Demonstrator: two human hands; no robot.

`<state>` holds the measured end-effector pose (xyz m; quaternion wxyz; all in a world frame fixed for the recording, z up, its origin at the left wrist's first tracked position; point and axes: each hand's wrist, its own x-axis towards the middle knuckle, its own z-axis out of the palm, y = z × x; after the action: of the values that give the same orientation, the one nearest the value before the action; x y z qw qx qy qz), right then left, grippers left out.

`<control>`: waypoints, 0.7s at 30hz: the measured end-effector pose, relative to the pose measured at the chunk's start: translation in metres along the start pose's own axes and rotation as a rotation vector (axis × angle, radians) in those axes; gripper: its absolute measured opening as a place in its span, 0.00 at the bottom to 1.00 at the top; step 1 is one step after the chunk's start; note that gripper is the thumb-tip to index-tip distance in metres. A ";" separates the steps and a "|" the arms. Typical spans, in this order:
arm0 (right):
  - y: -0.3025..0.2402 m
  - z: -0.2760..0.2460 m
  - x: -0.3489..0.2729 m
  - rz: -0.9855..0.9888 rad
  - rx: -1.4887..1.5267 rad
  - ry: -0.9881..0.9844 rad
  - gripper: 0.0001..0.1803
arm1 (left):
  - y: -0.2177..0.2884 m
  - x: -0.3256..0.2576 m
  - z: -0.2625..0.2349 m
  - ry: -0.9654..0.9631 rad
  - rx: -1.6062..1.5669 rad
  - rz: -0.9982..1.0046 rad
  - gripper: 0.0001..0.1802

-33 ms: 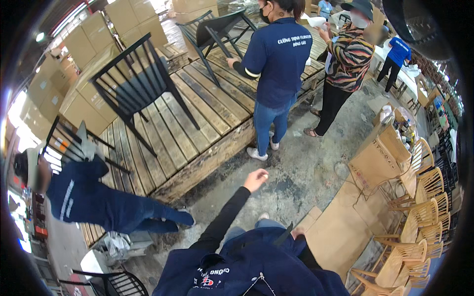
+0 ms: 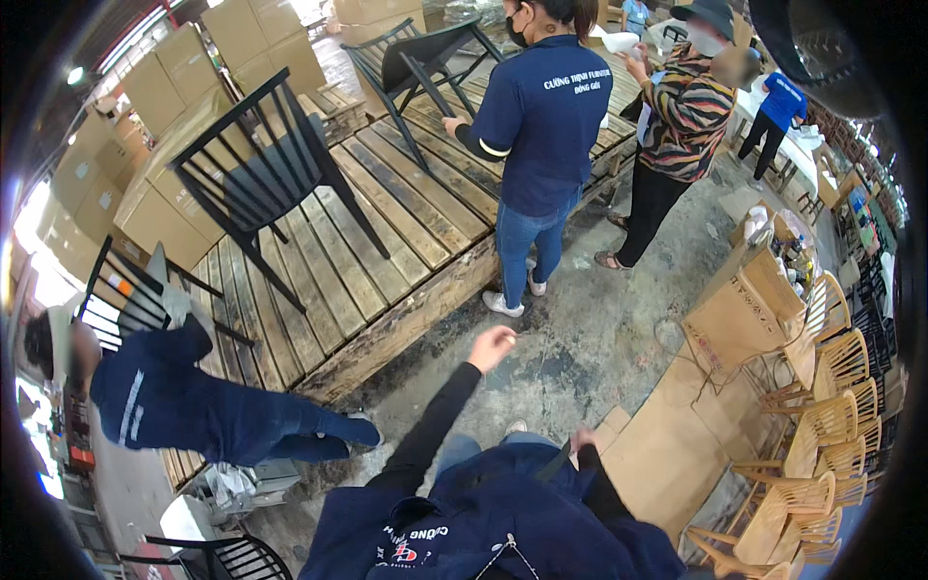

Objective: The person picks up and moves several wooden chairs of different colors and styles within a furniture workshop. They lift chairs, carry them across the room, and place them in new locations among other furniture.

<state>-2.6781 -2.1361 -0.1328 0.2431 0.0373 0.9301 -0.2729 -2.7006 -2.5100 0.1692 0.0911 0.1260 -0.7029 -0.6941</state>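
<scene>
A low platform of wooden planks (image 2: 387, 242) fills the middle of the floor, and a black slat-back chair (image 2: 261, 179) stands on it, tilted on its legs. A second black chair (image 2: 425, 58) sits at the far end, where a person in a dark blue shirt (image 2: 541, 126) touches its frame. Beside them stands a person in a striped top (image 2: 681, 121). At the left, another person in blue (image 2: 184, 406) leans over the platform edge near a third black chair (image 2: 130, 295).

The left hand (image 2: 491, 348) is stretched out over the stained concrete floor (image 2: 599, 338), empty, fingers loosely curled together, near the platform's front edge but not touching it. The right hand (image 2: 583, 441) rests low at the body — mostly hidden by the sleeve, so I cannot tell whether it is open.

Light wooden chairs (image 2: 822, 416) are stacked at the right beside flat cardboard sheets (image 2: 667, 445); cardboard boxes (image 2: 164, 106) pile up behind the platform.
</scene>
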 end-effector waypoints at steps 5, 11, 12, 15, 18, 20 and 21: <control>-0.277 -0.067 0.172 -0.353 0.064 -0.023 0.15 | 0.013 0.128 -0.163 0.201 -0.074 -0.032 0.09; -0.423 -0.115 0.304 -0.374 0.393 0.236 0.14 | 0.007 0.324 -0.379 0.245 0.188 -0.050 0.11; -0.410 -0.121 0.317 -0.230 0.514 0.175 0.15 | 0.001 0.353 -0.408 0.288 0.265 -0.081 0.10; -0.330 -0.131 0.310 0.150 0.351 0.314 0.14 | -0.030 0.406 -0.471 0.266 1.483 -0.259 0.30; -0.235 -0.169 0.210 0.592 0.132 0.351 0.13 | -0.077 0.409 -0.507 -0.526 2.061 -0.362 0.39; -0.187 -0.221 0.092 0.776 -0.244 0.356 0.14 | -0.098 0.418 -0.532 -0.785 1.972 -0.674 0.28; -0.171 -0.249 0.022 0.875 -0.393 0.404 0.14 | -0.110 0.416 -0.539 -0.722 2.056 -0.512 0.26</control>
<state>-2.8398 -2.1511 0.1228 0.1523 0.4281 0.8896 0.0467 -2.9279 -3.1503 0.0506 -0.4110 0.0734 -0.8810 0.2227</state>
